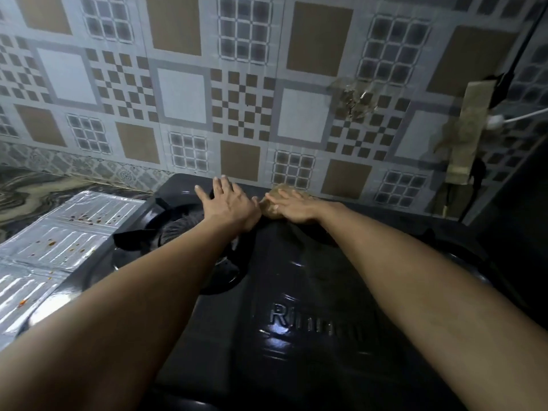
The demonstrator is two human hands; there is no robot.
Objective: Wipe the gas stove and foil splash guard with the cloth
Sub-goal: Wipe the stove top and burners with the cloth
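Danger sits by the flat, spread left hand [229, 203] on the black pan support [178, 216]: it could shift. Right hand [292, 204] presses the tan cloth [277, 200] flat at the black gas stove [311, 277]'s rear; spattered silver foil splash guard [59, 244] lies unwiped at left.

I am pressing the cloth [280, 203] flat on the stove [311, 292] with my right hand [292, 206], left hand [228, 203] resting open beside it.
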